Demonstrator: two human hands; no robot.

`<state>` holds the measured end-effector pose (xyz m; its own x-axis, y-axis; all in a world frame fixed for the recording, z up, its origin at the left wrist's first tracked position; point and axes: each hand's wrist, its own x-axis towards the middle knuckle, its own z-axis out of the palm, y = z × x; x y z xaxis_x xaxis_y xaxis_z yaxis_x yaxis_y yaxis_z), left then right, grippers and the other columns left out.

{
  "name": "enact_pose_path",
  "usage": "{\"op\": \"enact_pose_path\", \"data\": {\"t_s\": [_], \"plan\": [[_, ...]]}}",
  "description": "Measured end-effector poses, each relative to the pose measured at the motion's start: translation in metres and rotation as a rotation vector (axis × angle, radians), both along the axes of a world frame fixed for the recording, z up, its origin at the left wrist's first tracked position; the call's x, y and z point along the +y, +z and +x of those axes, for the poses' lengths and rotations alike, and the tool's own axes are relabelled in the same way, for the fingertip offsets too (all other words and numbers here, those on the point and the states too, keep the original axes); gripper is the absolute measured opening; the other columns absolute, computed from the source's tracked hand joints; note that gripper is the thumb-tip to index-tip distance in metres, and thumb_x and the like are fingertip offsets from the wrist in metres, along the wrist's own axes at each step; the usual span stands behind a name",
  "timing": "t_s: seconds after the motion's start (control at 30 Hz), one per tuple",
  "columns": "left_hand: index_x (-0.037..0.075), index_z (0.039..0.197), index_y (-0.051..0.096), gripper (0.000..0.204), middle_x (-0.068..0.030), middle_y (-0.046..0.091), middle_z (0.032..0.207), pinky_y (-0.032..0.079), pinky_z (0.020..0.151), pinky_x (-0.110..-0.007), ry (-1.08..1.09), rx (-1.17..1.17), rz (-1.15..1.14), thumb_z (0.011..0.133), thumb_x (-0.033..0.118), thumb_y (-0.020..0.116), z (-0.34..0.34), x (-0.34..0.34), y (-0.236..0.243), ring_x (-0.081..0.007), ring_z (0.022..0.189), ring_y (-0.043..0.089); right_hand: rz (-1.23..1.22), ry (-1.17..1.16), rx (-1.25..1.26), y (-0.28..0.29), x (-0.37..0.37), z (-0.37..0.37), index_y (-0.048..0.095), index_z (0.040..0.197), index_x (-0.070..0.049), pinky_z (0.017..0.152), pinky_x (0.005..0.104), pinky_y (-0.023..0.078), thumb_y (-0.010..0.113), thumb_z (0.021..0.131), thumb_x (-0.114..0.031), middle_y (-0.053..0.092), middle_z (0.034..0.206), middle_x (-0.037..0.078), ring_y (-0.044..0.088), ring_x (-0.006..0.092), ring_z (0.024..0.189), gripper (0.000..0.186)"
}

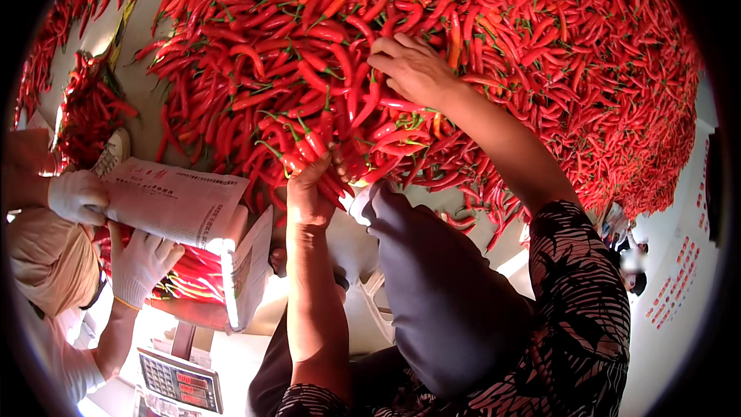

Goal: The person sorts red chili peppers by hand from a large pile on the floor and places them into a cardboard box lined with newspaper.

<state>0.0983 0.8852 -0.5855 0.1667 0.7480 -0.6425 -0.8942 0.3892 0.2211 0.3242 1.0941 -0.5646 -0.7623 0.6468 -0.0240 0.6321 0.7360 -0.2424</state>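
1. A huge heap of red chilli peppers point(494, 54) fills the upper and right part of the view. The pods are glossy, slim and curved, with thin green stems, and they lie in every direction.
2. The person's knee in smooth dark grey trousers point(440, 293) rises in the lower middle. A sleeve patterned in black and pale strokes point(579, 301) covers the right upper arm.
3. To the left, a folded sheet of pale printed paper point(174, 201) is held around a bundle of chillies by a co-worker's two hands in white knitted gloves point(143, 262).
4. The right hand point(413, 69) lies palm down on the heap, fingers curled together over a few pods. Whether it grips them cannot be told.
5. The left hand point(309, 193) is closed around a bunch of chillies point(309, 143) at the near edge of the heap. Their long axes run roughly up and away from the person, green stem ends uppermost.
6. At lower left stands a grey weighing scale point(181, 378) with a keypad and red lit digits.
7. On the pale wall at far right hang small notices with red marks point(679, 278), too blurred to make out.
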Motion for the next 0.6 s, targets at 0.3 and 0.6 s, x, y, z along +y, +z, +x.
{"op": "enact_pose_path", "data": {"t_s": [0.3,0.6], "plan": [[-0.004,0.123,0.061,0.026,-0.0172,0.070,0.109,0.056,0.085,-0.041,-0.034,0.033,-0.025,0.101,0.009,0.057,0.001,-0.005,0.008,-0.0301,0.100,0.069,-0.081,-0.026,0.009,0.032,0.000,0.006,0.066,0.093,-0.009,0.096,0.0457,0.046,0.073,0.081,-0.013,0.060,0.103,0.006,0.057,0.0270,0.111,0.015],[-0.007,0.125,0.058,0.026,-0.0245,0.068,0.122,0.058,0.097,-0.047,0.038,-0.021,0.040,0.101,0.003,0.060,0.022,0.013,0.023,-0.0365,0.111,0.070,-0.775,-0.545,0.358,0.071,-0.059,0.009,0.066,0.103,-0.002,0.068,0.0315,0.048,0.079,0.091,-0.023,0.065,0.080,0.005,0.060,0.0138,0.071,0.027]]}}
